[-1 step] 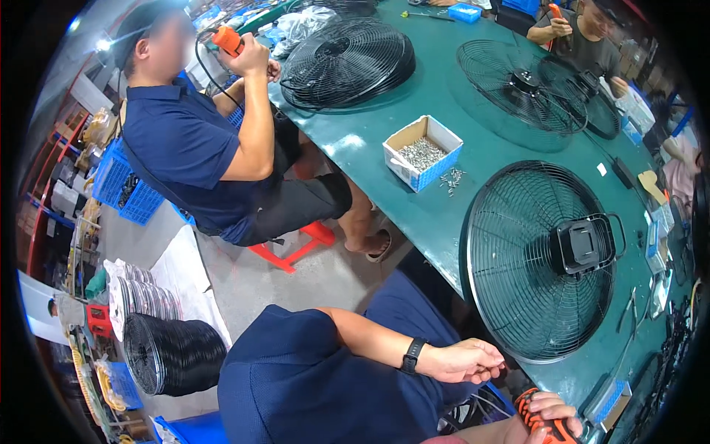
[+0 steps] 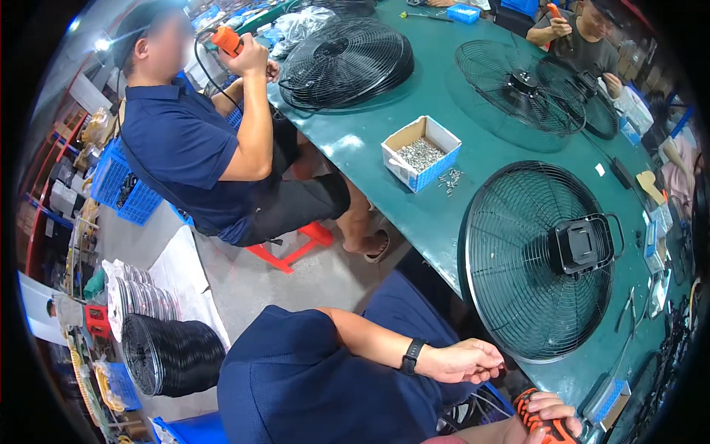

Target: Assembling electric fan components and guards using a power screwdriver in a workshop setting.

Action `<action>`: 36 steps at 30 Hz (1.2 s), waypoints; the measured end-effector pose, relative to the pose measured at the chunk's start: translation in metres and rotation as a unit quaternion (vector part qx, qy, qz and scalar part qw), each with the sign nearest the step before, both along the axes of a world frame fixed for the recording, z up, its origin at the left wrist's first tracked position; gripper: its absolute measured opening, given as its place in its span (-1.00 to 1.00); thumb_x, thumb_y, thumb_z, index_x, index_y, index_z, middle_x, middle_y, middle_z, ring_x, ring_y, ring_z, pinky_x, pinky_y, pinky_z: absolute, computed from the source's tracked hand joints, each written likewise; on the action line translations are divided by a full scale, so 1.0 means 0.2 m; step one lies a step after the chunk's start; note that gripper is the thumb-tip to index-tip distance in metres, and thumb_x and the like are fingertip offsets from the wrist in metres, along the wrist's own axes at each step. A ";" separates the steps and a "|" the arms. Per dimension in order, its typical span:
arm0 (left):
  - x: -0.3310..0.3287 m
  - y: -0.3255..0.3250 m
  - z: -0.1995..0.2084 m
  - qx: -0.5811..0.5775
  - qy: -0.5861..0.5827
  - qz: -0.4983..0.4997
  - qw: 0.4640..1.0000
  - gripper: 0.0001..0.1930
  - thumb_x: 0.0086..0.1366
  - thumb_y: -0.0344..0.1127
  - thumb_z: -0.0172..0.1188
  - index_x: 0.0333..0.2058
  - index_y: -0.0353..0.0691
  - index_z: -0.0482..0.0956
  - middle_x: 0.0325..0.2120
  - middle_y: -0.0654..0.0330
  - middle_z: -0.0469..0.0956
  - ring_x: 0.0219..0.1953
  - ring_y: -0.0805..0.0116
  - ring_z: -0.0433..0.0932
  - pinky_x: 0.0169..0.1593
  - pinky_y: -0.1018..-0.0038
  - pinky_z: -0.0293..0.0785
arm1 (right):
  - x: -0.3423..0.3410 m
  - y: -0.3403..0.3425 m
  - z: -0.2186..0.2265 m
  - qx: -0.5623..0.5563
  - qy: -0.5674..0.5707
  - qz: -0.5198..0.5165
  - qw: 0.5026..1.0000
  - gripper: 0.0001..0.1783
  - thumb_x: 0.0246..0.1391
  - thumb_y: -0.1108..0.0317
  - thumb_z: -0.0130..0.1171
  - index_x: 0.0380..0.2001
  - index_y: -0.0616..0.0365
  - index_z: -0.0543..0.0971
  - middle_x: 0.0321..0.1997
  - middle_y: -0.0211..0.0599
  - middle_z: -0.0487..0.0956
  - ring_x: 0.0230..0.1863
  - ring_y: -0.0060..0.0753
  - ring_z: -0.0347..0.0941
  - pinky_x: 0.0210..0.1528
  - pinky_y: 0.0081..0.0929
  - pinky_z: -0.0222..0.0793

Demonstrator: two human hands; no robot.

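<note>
My left hand, a black watch on its wrist, hovers just off the table's near edge. Its fingers are curled and pinched together; anything between them is too small to make out. Lower and to the right, my right hand wraps around an orange-and-black power tool, whose working end I cannot see. Just beyond both hands, a round black wire fan guard lies on the green table. A black motor housing with a wire bracket sits on it.
A cardboard box holds small metal screws, with loose screws beside it. Further fan guards lie beyond. A co-worker at left holds an orange tool. Pliers lie right. Black wire spools stand on the floor.
</note>
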State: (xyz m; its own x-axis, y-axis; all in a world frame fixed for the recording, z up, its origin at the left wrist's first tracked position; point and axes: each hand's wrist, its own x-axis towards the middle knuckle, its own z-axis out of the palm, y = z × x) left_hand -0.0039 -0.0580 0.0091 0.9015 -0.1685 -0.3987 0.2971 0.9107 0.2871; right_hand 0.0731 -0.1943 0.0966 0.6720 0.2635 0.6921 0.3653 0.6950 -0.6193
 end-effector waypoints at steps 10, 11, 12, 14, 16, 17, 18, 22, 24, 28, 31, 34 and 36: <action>-0.01 0.00 -0.08 -0.108 -0.038 0.013 0.993 -0.83 0.29 -0.39 0.04 -0.21 -0.36 0.49 -0.42 0.17 0.54 -0.48 0.53 0.45 -0.45 0.65 0.33 | 0.02 0.01 0.04 -0.078 0.044 -0.032 0.995 -0.45 0.00 0.28 0.12 0.02 0.16 0.17 -0.42 -0.10 0.36 -0.45 -0.18 0.38 -0.31 -0.16 0.34; -0.01 0.01 -0.09 -0.135 -0.016 0.013 0.991 -0.83 0.30 -0.40 0.02 -0.20 -0.35 0.49 -0.43 0.18 0.53 -0.46 0.53 0.45 -0.43 0.65 0.33 | 0.02 0.03 0.05 -0.068 0.047 -0.030 0.996 -0.46 -0.01 0.29 0.12 0.01 0.19 0.18 -0.42 -0.09 0.37 -0.47 -0.17 0.38 -0.33 -0.15 0.35; 0.00 0.01 -0.06 -0.120 0.007 0.010 0.993 -0.83 0.31 -0.39 0.00 -0.20 -0.33 0.50 -0.42 0.18 0.52 -0.46 0.52 0.42 -0.44 0.64 0.32 | 0.03 0.04 0.05 -0.062 0.036 -0.024 0.997 -0.48 -0.01 0.29 0.12 -0.01 0.19 0.19 -0.42 -0.08 0.38 -0.51 -0.19 0.38 -0.39 -0.17 0.36; -0.01 0.01 -0.09 -0.120 0.003 0.025 0.992 -0.82 0.34 -0.36 -0.02 -0.21 -0.31 0.50 -0.43 0.20 0.50 -0.47 0.52 0.34 -0.44 0.64 0.28 | 0.02 0.09 0.03 -0.049 0.040 -0.033 0.997 -0.48 -0.06 0.34 0.13 -0.04 0.20 0.20 -0.46 -0.09 0.38 -0.57 -0.20 0.37 -0.45 -0.21 0.37; 0.00 0.00 -0.11 -0.142 -0.010 0.016 0.990 -0.82 0.35 -0.34 -0.03 -0.23 -0.30 0.49 -0.44 0.23 0.49 -0.47 0.52 0.32 -0.42 0.64 0.28 | 0.01 0.10 0.04 -0.048 0.040 -0.061 0.996 -0.48 -0.09 0.37 0.13 -0.06 0.21 0.20 -0.49 -0.09 0.37 -0.60 -0.20 0.37 -0.48 -0.22 0.37; 0.01 -0.01 -0.11 -0.143 -0.012 0.012 0.990 -0.82 0.35 -0.34 -0.04 -0.24 -0.30 0.49 -0.45 0.25 0.49 -0.46 0.52 0.32 -0.41 0.64 0.29 | 0.01 0.11 0.04 -0.044 0.043 -0.072 0.995 -0.48 -0.11 0.39 0.13 -0.07 0.22 0.21 -0.51 -0.09 0.37 -0.61 -0.20 0.37 -0.49 -0.21 0.37; 0.03 -0.01 -0.12 -0.152 -0.016 -0.002 0.988 -0.81 0.36 -0.31 -0.04 -0.27 -0.29 0.49 -0.45 0.26 0.49 -0.46 0.52 0.32 -0.40 0.64 0.31 | 0.01 0.11 0.04 -0.048 0.038 -0.085 0.995 -0.49 -0.11 0.39 0.14 -0.08 0.22 0.21 -0.52 -0.09 0.37 -0.61 -0.21 0.36 -0.50 -0.22 0.37; 0.06 -0.02 -0.12 -0.141 -0.016 -0.005 0.990 -0.79 0.37 -0.25 -0.02 -0.29 -0.27 0.48 -0.46 0.27 0.49 -0.46 0.54 0.34 -0.42 0.65 0.31 | 0.03 0.11 0.03 -0.058 0.027 -0.083 0.994 -0.49 -0.10 0.39 0.15 -0.07 0.22 0.21 -0.51 -0.10 0.38 -0.61 -0.22 0.35 -0.50 -0.20 0.36; 0.07 -0.03 -0.09 -0.138 -0.003 0.005 0.990 -0.78 0.36 -0.25 -0.02 -0.30 -0.29 0.48 -0.48 0.26 0.47 -0.48 0.55 0.35 -0.46 0.67 0.28 | 0.05 0.11 0.04 -0.059 0.029 -0.078 0.995 -0.49 -0.09 0.39 0.16 -0.07 0.21 0.21 -0.50 -0.10 0.38 -0.60 -0.21 0.36 -0.49 -0.20 0.37; 0.07 -0.03 -0.10 -0.134 0.009 0.014 0.991 -0.77 0.36 -0.23 0.00 -0.31 -0.29 0.47 -0.51 0.26 0.47 -0.51 0.57 0.35 -0.50 0.69 0.26 | 0.08 0.12 0.04 -0.072 0.033 -0.043 0.996 -0.50 -0.05 0.40 0.16 -0.05 0.19 0.21 -0.47 -0.10 0.39 -0.55 -0.20 0.38 -0.43 -0.20 0.38; 0.06 -0.03 -0.12 -0.130 -0.006 0.012 0.991 -0.77 0.36 -0.19 -0.02 -0.35 -0.22 0.48 -0.46 0.24 0.50 -0.50 0.53 0.33 -0.47 0.64 0.27 | 0.11 0.14 0.04 -0.086 0.032 -0.015 0.996 -0.50 -0.05 0.42 0.16 -0.04 0.19 0.22 -0.44 -0.09 0.39 -0.52 -0.20 0.39 -0.39 -0.21 0.38; 0.06 -0.03 -0.11 -0.136 -0.002 0.019 0.991 -0.77 0.37 -0.20 -0.03 -0.36 -0.23 0.48 -0.45 0.23 0.51 -0.49 0.52 0.34 -0.46 0.64 0.28 | 0.15 0.16 0.04 -0.098 0.054 0.010 0.994 -0.48 -0.07 0.44 0.16 -0.03 0.19 0.22 -0.43 -0.10 0.39 -0.49 -0.22 0.39 -0.36 -0.23 0.40; 0.06 -0.02 -0.12 -0.119 0.002 0.013 0.993 -0.76 0.37 -0.20 -0.03 -0.35 -0.24 0.48 -0.44 0.22 0.51 -0.48 0.51 0.37 -0.44 0.64 0.29 | 0.18 0.19 0.05 -0.116 0.069 0.036 0.990 -0.48 -0.09 0.48 0.16 -0.03 0.20 0.22 -0.43 -0.13 0.40 -0.48 -0.28 0.39 -0.34 -0.27 0.42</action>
